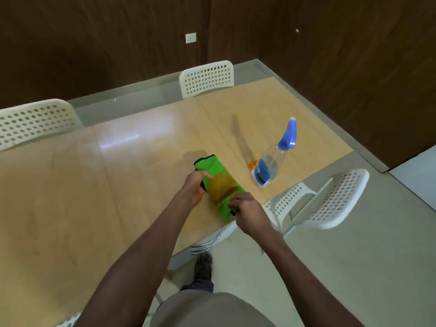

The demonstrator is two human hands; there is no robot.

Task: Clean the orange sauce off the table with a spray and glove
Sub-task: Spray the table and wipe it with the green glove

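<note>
A green cleaning glove (218, 182) with black trim and a brownish stained patch lies flat on the wooden table (118, 185) near its right edge. My left hand (194, 187) pinches the glove's left side. My right hand (247, 208) grips its near end at the table edge. To the right stands a clear spray bottle (271, 161) with a blue trigger head. A small blob of orange sauce (252, 164) shows on the table just left of the bottle's base.
White perforated chairs stand around the table: one at the far side (207, 77), one at the left (35, 121), one at the right (330, 201) by the table corner. Brown walls close in behind. Grey floor lies to the right.
</note>
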